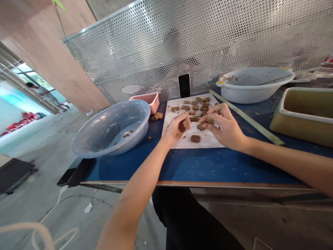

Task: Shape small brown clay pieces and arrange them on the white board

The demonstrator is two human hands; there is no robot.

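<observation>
Piece (201, 126): brown, dull, uneven.
Right hand (227, 130): pinches it.
Left hand (178, 127): curled, contents I cannot tell.
Board (186, 143): white, flat.

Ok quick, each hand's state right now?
Left hand: curled closed; whether it holds anything cannot be told.
Right hand: closed on a brown clay piece.

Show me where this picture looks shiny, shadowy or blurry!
Head view: white glare glints on the holey metal panel; head view: soft, dark shadows on the blue tabletop; head view: the white cable at lower left looks blurry.
</observation>
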